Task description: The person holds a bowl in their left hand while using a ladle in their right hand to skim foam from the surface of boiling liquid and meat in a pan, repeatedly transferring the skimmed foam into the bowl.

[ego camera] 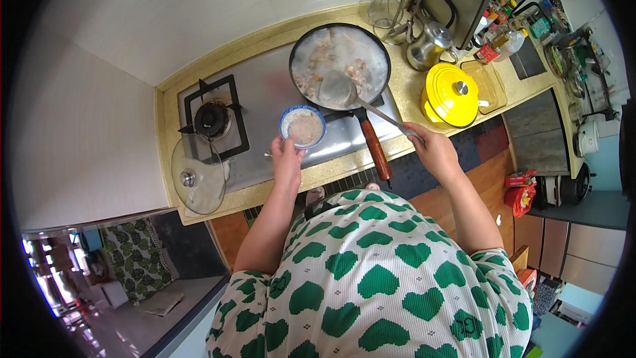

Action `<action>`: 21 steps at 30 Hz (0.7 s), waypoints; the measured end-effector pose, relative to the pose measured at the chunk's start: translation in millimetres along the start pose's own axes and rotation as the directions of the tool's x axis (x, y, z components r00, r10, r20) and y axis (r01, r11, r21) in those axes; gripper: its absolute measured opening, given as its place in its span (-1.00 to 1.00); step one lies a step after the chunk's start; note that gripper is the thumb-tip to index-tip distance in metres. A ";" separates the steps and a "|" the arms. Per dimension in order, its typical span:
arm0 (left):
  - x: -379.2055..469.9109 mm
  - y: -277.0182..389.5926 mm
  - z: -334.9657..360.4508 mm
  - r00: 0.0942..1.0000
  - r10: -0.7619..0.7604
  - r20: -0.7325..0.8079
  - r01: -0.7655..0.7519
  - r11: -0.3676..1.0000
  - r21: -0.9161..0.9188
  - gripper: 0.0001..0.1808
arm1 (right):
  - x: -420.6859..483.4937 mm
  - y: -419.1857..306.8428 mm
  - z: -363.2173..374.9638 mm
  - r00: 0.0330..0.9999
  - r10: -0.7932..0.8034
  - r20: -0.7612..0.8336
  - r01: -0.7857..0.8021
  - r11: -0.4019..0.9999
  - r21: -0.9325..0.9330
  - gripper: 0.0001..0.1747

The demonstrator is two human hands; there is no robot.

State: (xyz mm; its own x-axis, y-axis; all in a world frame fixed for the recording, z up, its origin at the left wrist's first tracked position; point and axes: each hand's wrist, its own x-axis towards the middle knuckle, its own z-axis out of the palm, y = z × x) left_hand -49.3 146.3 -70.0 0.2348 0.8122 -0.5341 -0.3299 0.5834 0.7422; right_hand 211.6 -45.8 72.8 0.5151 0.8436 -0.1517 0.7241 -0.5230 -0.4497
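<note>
My left hand (287,161) grips the near rim of a small blue-rimmed bowl (302,127), which holds pale, foamy liquid. The bowl is beside the near left edge of a wide black frying pan (386,67) with a wooden handle (375,149). Foamy liquid and pieces of what looks like meat (355,70) fill the pan. In my right hand (433,151) is the handle of a metal ladle (338,88), its bowl end over the near part of the pan, touching the liquid. The pan rests on the right burner of the gas stove (266,84).
A glass lid (198,174) lies at the counter's left end, near the bare left burner (212,118). Right of the pan are a metal pot (428,47), a yellow lidded pot (449,94) and a glass dish (492,87). Bottles (512,44) stand farther right.
</note>
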 end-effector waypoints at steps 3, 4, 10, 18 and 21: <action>-0.2 -0.9 -0.9 1.000 0.003 -0.002 -0.003 1.000 0.019 -0.48 | -0.2 -8.2 -6.5 0.998 0.036 0.043 -0.036 0.999 -0.008 -0.66; -0.2 -1.0 -1.0 1.000 0.004 -0.002 -0.004 1.000 0.018 -0.48 | -0.3 -9.3 -7.2 0.998 0.036 0.043 -0.035 0.999 -0.008 -0.66; -2.4 0.0 1.7 1.000 -0.006 -0.014 0.006 0.999 0.035 -0.49 | 0.1 -10.1 -7.4 0.999 0.016 0.040 -0.016 1.000 0.000 -0.66; 3.1 -3.8 1.8 1.000 0.006 -0.015 -0.006 1.000 0.023 -0.48 | 9.3 -2.1 -4.2 0.996 -0.036 0.084 0.022 0.986 0.167 -0.65; 3.9 -4.5 4.1 0.999 0.016 -0.039 -0.015 1.000 0.026 -0.46 | 13.2 -5.6 -10.8 0.992 -0.050 0.120 0.018 0.966 0.259 -0.65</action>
State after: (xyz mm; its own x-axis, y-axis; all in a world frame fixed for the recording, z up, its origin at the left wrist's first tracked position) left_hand -43.2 146.8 -73.7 0.1942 0.8204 -0.5377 -0.3093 0.5714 0.7602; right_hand 219.4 -33.0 82.8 0.4195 0.8772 -0.2334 0.5898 -0.4589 -0.6645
